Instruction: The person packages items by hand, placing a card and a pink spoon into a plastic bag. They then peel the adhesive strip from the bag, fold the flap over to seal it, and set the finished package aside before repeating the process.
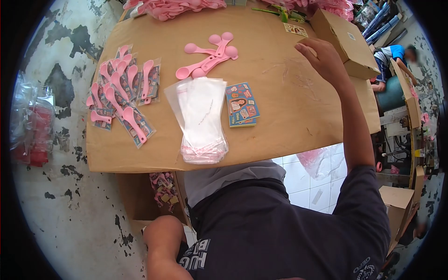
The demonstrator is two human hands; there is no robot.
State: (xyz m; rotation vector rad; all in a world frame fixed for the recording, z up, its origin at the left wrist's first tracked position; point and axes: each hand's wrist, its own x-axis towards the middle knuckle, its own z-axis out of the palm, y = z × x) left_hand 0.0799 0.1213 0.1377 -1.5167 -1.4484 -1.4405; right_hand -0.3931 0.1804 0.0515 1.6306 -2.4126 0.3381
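Observation:
My right hand (323, 59) is over the far right of the table, just below a small printed card (295, 30) and beside a cardboard box (345, 44). Its fingers are loosely bent and a little apart, with nothing visible in them. My left arm drops below the table's front edge, and its hand is hidden. In the middle lie a stack of clear plastic bags (203, 121), a stack of blue printed cards (242, 105) and several loose pink measuring spoons (212, 60).
Several bagged pink spoons with cards (119, 88) are spread at the table's left. More pink pieces (175, 7) are heaped at the far edge. Below the table is an open carton (140, 196) with packed spoons. Another person (392, 58) is at the far right.

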